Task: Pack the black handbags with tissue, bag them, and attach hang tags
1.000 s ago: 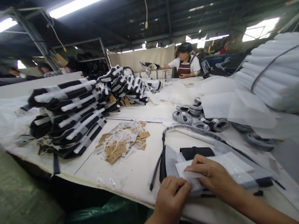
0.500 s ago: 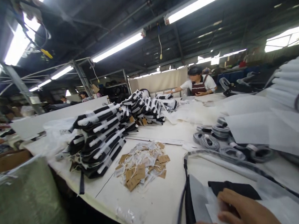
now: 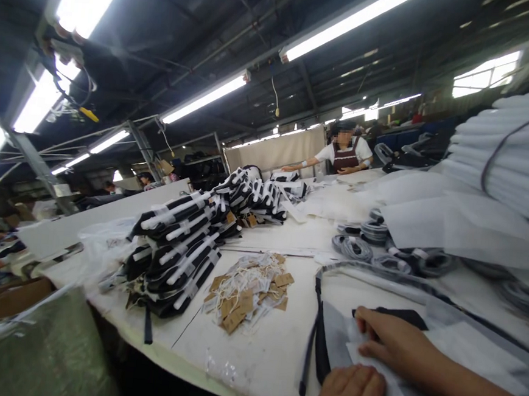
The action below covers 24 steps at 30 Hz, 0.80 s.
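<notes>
In front of me at the lower right lies a flat bag-like piece with a grey panel [image 3: 334, 331], a black edge and a long black strap [image 3: 307, 360]. White translucent sheets [image 3: 476, 349] cover part of it. My right hand [image 3: 384, 338] is closed, fingers bent, at a black fabric flap [image 3: 404, 317] on this piece. Just below and left of it, my left hand [image 3: 350, 392] is closed too, knuckles up at the near edge; whatever its fingers hold is hidden. Left of the piece lies a heap of brown and white tags with strings [image 3: 242, 300].
A tall stack of black bundles with white wrapping [image 3: 173, 246] stands on the left of the table [image 3: 251, 368]. Grey coiled straps [image 3: 354, 248] and a strapped pile of white padding [image 3: 506, 150] are at the right. A co-worker [image 3: 348, 156] in an apron reaches across the far end.
The view has turned slightly right. My right hand has moved over the black flap, covering more of it. My left hand shows more fully, its fingers curled.
</notes>
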Available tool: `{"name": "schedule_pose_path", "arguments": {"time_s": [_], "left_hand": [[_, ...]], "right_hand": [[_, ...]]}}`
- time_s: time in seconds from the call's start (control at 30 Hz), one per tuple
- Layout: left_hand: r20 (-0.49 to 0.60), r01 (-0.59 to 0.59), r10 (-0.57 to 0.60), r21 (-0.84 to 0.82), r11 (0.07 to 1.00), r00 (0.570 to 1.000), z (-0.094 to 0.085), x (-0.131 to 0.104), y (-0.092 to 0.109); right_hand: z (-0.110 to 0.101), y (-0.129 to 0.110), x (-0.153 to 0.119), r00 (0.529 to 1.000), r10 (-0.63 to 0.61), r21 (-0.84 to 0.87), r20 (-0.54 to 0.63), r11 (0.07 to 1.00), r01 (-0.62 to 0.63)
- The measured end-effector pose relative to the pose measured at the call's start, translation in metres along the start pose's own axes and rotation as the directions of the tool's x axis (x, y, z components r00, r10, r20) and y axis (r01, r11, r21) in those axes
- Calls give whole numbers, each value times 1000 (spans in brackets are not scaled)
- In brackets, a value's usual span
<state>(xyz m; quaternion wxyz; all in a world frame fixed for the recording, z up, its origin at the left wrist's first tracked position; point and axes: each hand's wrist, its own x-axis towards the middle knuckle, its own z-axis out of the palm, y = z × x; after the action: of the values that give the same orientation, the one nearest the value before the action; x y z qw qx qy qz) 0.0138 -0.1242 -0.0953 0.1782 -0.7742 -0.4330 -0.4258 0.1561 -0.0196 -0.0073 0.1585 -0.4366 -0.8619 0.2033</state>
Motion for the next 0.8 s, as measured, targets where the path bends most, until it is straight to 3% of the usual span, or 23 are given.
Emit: {"name": "schedule_pose_path", "arguments": {"time_s": [0.03,0.13,0.33,0.43,0.53,0.63,0.73,0.8], "left_hand": [[-11,-2,2,-26,1000,1000,-12,6,3],[116,52,-44,-64,997,992,-37,18,10],[256,102,-80,-74,992,963,-50,25,13],[254,107,-88,-66,992,963,-50,24,14],[218,44,-35,-39,998,975,-48,19,8],[210,-65,63,3,998,976,-41,11,-6],[173,-161,160,-11,987,972,-33,6,-19],[159,-206,207,-24,978,965,-31,6,-24]], "right_hand": [[-1,-2,-1,999,-16,5,-46,1000,16],[-6,-5,-2,989,-49,20,-143,998,52],[-31,9,-15,980,-16,90,-197,995,34],[-60,22,-48,975,59,153,-213,988,-26],[-96,43,-99,949,184,168,-255,975,-144],[-135,71,-157,849,337,82,-408,939,-333],[-174,102,-207,652,521,127,-551,825,-551],[-192,119,-226,572,585,182,-576,773,-608]]}}
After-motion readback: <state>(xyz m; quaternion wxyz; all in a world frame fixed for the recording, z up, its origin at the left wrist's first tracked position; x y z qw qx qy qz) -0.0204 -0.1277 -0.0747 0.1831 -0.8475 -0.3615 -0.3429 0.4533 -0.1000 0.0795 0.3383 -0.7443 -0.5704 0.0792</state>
